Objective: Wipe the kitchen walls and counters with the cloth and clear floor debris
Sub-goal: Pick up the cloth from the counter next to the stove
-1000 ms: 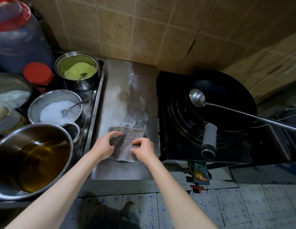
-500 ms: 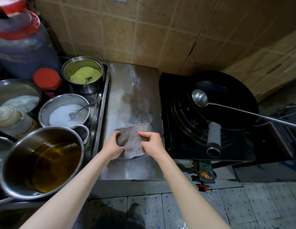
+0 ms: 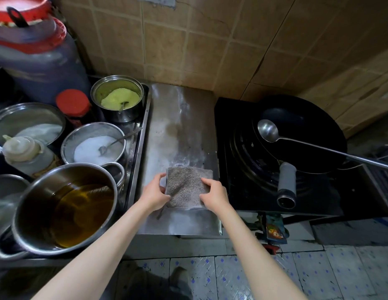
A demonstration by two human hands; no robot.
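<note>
Head view, looking down at a cramped cooking corner: a grey cloth (image 3: 185, 187) lies on the steel tabletop (image 3: 177, 126), near its front edge and just left of the black stove (image 3: 242, 191). The left hand (image 3: 155, 194) grips the cloth's left edge, fingers curled round it, while the right hand (image 3: 214, 194) pinches its right edge, thumb lying on top of the fabric. The cloth looks folded into a rough square and sits flat between the two hands. Pale, cloudy smears run across the tabletop behind it toward the tan tiled wall (image 3: 188, 40). On the stove rests a dark wok (image 3: 307, 118) with a grey handle (image 3: 286, 180) pointing toward the camera; a steel ladle (image 3: 267, 131) lies across the wok, its long shaft reaching off to the right. To the left, a tray holds a large pot (image 3: 65, 204) of amber oil, a bowl (image 3: 95, 144) of white grains with a spoon, a pot (image 3: 118, 100) of yellow powder, a red-lidded jar (image 3: 72, 102) and a squeeze bottle (image 3: 22, 148). A big dark jug (image 3: 41, 68) with a red cap stands at the back. Below, the floor (image 3: 318, 276) shows white tiles dotted with blue.
</note>
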